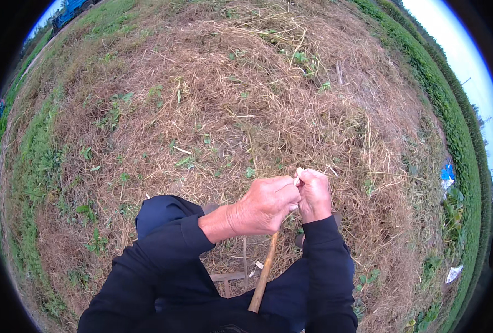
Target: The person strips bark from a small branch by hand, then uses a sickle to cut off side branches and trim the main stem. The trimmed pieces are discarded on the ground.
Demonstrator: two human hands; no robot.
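My left hand (265, 205) is curled, its back towards me, and meets my right hand (316, 192) in front of my knees. Between the two sets of fingers a small pale piece (297, 180) shows; it is too small and too covered to name. Both hands seem to grip it. Below them a smooth wooden pole (264, 272), perhaps a tool handle, slants up from my lap between my legs. Its far end disappears under my left hand, so I cannot tell what it joins.
Dry cut grass and stalks (213, 100) cover the ground, with small green weeds. Under me is part of a wooden frame (229, 276). A green hedge (465, 137) runs along the right, with white litter (454, 274) before it. A blue vehicle (69, 11) stands far left.
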